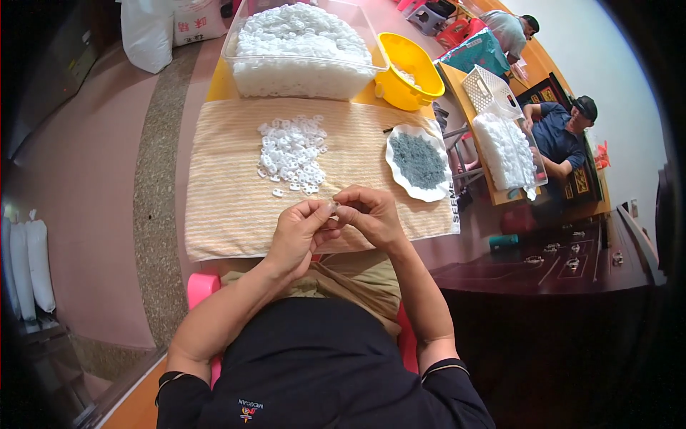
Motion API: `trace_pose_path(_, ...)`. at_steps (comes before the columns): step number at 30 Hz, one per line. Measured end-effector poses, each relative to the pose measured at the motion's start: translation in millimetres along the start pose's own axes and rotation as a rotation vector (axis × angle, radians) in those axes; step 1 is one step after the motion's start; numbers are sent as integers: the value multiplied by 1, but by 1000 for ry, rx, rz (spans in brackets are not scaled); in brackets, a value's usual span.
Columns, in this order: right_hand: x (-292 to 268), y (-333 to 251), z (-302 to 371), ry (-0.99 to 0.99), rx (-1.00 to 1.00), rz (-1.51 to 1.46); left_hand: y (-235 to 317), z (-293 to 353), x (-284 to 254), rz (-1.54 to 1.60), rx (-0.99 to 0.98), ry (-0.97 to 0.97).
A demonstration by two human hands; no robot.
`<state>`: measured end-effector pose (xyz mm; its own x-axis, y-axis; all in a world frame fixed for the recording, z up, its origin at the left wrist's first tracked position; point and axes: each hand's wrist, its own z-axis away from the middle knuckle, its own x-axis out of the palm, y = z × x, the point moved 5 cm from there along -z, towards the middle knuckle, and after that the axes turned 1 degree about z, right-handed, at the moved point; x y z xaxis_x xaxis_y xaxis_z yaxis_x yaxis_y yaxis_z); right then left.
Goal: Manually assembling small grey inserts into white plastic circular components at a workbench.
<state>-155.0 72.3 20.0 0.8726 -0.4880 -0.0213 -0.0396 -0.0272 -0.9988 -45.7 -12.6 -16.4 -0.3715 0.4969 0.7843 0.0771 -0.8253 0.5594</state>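
My left hand [300,232] and my right hand [373,217] meet over the near edge of the striped cloth [229,179]. Fingertips of both are pinched together around something tiny, mostly hidden by the fingers; a small dark spot shows between them. Just beyond lies a loose pile of small white plastic pieces with holes [293,154], a few of them apart at its near side. To the right of the pile, a white scalloped dish [437,191] holds a heap of tiny grey-green parts [416,161].
Behind the cloth stands a clear plastic bin [304,77] full of white pieces, beside a yellow basin [400,93]. Two people work at tables on the right, one near a white perforated basket [489,93]. White sacks [146,36] stand at the far left.
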Motion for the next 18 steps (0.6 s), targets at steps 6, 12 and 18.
trace_pose_path(6, 3, -4, 8, -8, -66, 74, 1, 2, 6, 11, -25, 5)
trace_pose_path(12, -7, -9, 16, 18, -95, 290, -3, 1, 1, -36, -48, -50)
trace_pose_path(18, -62, -31, 25, 295, -177, 747, -1, 1, 1, -40, -9, 37)
